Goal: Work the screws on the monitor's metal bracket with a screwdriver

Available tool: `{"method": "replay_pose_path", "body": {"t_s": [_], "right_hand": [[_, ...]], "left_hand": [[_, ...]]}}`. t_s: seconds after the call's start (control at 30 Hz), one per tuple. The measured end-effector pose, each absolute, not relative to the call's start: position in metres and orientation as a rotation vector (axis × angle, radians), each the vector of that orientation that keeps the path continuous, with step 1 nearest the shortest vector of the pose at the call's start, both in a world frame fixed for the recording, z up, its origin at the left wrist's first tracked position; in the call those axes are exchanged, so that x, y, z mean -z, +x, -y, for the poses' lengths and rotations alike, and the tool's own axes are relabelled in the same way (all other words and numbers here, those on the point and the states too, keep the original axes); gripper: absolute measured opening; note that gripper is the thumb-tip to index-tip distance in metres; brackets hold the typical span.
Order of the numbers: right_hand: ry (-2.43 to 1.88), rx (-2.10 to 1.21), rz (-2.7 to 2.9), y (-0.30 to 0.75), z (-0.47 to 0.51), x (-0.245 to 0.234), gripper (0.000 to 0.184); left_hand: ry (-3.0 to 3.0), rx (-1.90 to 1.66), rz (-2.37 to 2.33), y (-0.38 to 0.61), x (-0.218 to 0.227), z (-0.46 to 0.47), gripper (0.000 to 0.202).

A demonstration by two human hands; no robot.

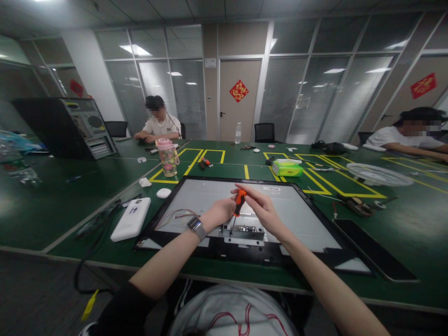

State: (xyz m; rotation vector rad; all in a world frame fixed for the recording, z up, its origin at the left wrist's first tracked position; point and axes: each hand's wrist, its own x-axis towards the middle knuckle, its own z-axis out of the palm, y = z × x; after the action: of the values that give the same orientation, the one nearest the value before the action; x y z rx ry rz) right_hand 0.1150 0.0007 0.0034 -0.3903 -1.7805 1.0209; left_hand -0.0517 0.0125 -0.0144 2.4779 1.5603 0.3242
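A screwdriver with an orange and black handle stands slightly tilted, its shaft down at a metal bracket. Fingers of my left hand close on the handle from the left; a watch is on that wrist. From the right, my right hand holds the upper handle between thumb and rather straight fingers. The bracket lies on the pale back of a flat display panel with a black frame. Thin wires run across the panel at left. Whether the tip sits on a screw is too small to tell.
Left of the panel are a white power bank, cables and a pink-lided bottle. Beyond it lie a green tissue pack and a white fan grille. A long black strip lies right. Two people sit across the table.
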Motion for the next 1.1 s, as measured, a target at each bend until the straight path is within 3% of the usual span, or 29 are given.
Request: {"method": "replay_pose_path", "body": {"t_s": [0.23, 0.4, 0.67, 0.9, 1.1], "right_hand": [[-0.445, -0.818, 1.725, 0.114, -0.003, -0.001, 0.020], [-0.429, -0.964, 1.806, 0.117, -0.001, -0.004, 0.034], [-0.421, -1.011, 1.641, 0.115, -0.009, 0.004, 0.016], [-0.376, -1.292, 1.571, 0.116, -0.010, 0.003, 0.028], [-0.410, -1.262, 1.545, 0.118, -0.011, 0.001, 0.027]], "left_hand": [[2.503, -0.397, -1.534, -0.055, 0.021, -0.017, 0.024], [2.444, -0.385, -1.555, -0.054, 0.017, -0.013, 0.024], [2.513, -0.412, -1.533, -0.056, 0.027, -0.021, 0.024], [2.533, -0.428, -1.497, -0.056, 0.027, -0.020, 0.027], [2.534, -0.402, -1.557, -0.056, 0.030, -0.022, 0.028]]}}
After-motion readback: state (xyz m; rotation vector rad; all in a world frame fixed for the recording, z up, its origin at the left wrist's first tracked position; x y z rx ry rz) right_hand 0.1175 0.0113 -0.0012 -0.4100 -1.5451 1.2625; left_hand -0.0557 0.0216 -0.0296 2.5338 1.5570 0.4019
